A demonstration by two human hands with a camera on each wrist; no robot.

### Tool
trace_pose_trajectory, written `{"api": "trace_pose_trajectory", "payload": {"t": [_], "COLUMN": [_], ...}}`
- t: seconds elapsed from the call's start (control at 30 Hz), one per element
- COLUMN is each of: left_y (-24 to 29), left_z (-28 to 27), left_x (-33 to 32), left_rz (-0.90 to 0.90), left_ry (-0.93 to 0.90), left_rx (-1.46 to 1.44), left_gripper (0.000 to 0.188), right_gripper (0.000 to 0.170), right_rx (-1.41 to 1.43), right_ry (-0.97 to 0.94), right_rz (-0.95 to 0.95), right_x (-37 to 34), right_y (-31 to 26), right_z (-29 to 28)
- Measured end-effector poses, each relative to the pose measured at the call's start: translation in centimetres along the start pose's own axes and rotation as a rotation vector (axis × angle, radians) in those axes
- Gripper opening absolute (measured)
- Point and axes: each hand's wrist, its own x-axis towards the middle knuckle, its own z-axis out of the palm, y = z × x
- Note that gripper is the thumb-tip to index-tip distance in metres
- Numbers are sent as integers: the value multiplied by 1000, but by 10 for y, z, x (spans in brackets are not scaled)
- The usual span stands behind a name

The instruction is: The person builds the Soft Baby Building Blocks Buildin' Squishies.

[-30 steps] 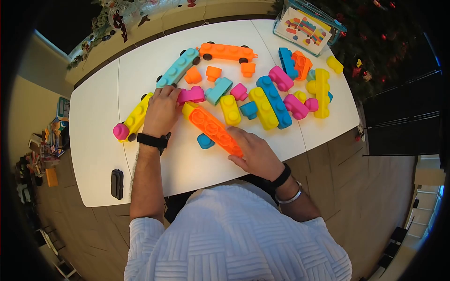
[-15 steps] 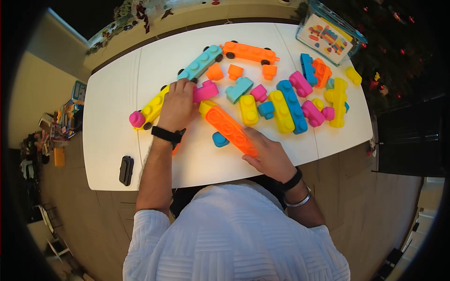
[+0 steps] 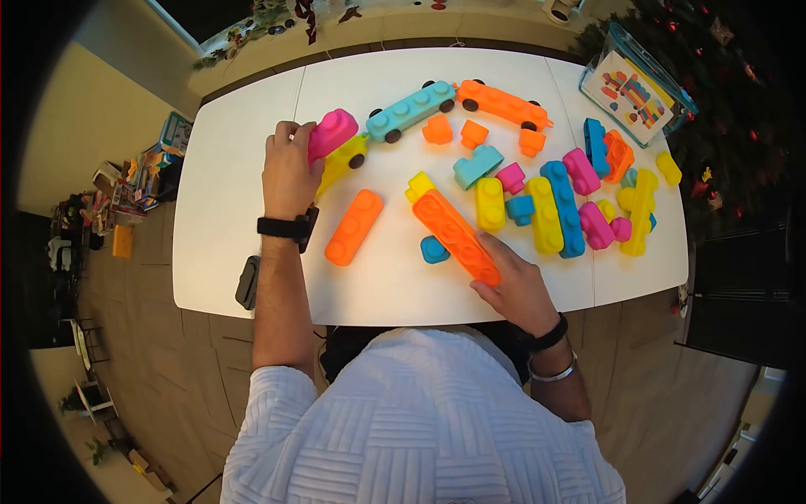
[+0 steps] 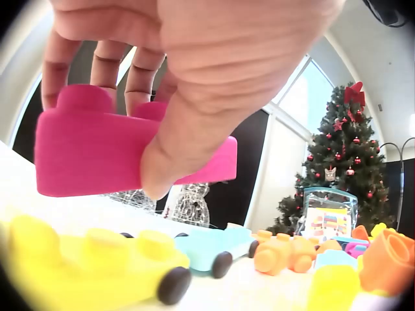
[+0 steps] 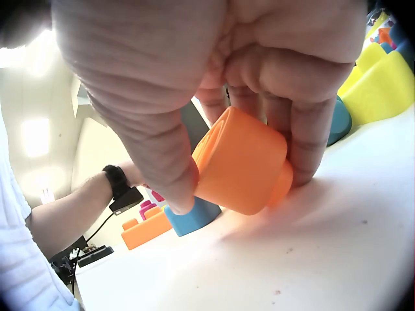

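Note:
In the head view my left hand (image 3: 288, 176) grips a pink building block (image 3: 333, 134) above the yellow wheeled car (image 3: 342, 164). The left wrist view shows the thumb on the near side of that block, fingers behind it and a gap to the car's studs. My right hand (image 3: 522, 290) holds the near end of a long orange block (image 3: 457, 237), tipped so its hollow underside shows; in the right wrist view thumb and fingers clasp its end close over the table. A small yellow block (image 3: 420, 186) is at its far end, a small blue block (image 3: 434, 249) beside it.
A teal car (image 3: 411, 112) and an orange car (image 3: 502, 103) extend in line beyond the yellow one. Another orange block (image 3: 354, 227) lies between my arms. Several mixed blocks, including a long blue one (image 3: 562, 210), cover the right side. A clear box (image 3: 634, 92) stands at the back right.
The left hand has lifted the pink block off the table and carried it left, over the yellow car. An orange block once hidden by that arm now shows. The right hand keeps its hold.

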Motion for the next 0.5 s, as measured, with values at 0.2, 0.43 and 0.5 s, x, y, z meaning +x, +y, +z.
{"api": "trace_pose_trajectory", "payload": {"t": [0.2,0.43,0.5], "left_y": [-15,-14,-11], "left_z": [22,12,10], "left_x": [-9,-8,-4], "left_rz": [-41,-10,-142], "left_ry": [-72,-149,-353], "left_rx": [157,105,111], "left_gripper": [55,53,55], "right_gripper": [79,78,78], "right_rx": [3,39,22], "right_ry": [9,7,6], "right_rz": [14,30,25], "right_x": [0,2,2], "right_y": [0,-2,-2], "right_z": [1,0,-1]}}
